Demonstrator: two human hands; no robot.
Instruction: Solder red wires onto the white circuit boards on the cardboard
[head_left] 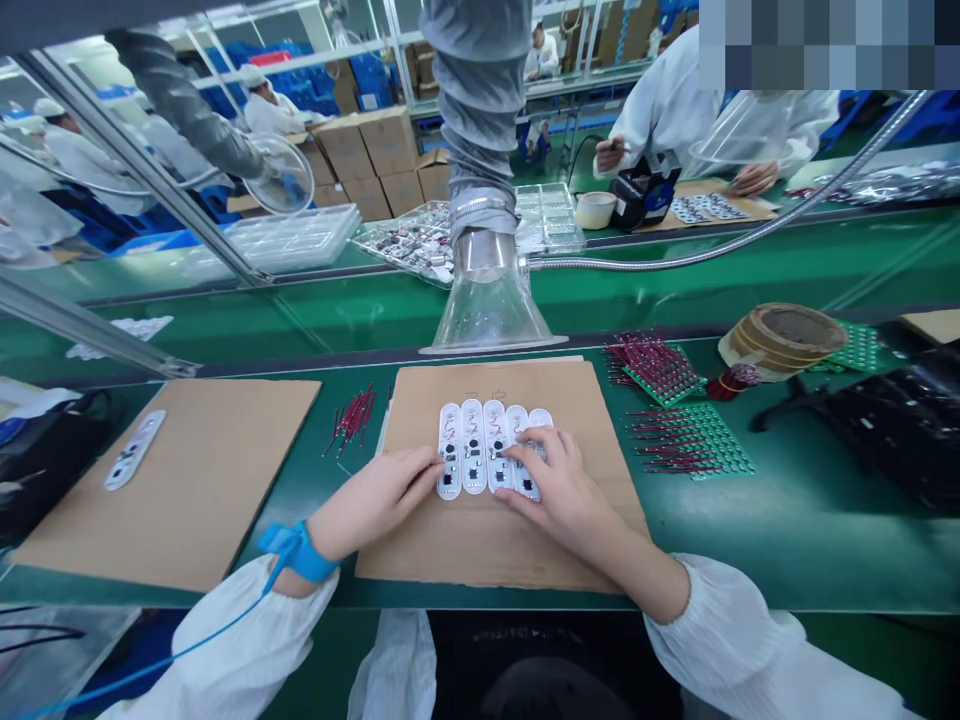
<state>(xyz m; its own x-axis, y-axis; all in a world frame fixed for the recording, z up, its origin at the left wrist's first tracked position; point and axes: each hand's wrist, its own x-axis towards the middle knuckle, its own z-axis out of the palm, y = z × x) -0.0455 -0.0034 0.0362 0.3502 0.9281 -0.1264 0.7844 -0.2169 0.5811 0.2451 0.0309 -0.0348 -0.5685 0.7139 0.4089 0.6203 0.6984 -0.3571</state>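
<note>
Several white oblong circuit boards (473, 447) with rounded ends lie side by side on a brown cardboard sheet (480, 550). Small dark parts and thin reddish wires show on them. My left hand (386, 495) is at the row's left end, its fingers together and closed on the edge of the outermost board; the fingertips are partly hidden. My right hand (555, 485) arches over the right part of the row, thumb and fingers apart. Its fingertips touch the boards near the middle, and it covers part of those on the right. A blue wrist strap (300, 552) circles my left wrist.
Red wires (352, 418) lie left of the cardboard. Green perforated boards (712, 440) with red wires and a tape roll (784, 340) are on the right. A clear extraction hood (495, 310) hangs ahead. One board (135, 450) rests on another cardboard. A co-worker (675, 110) sits opposite.
</note>
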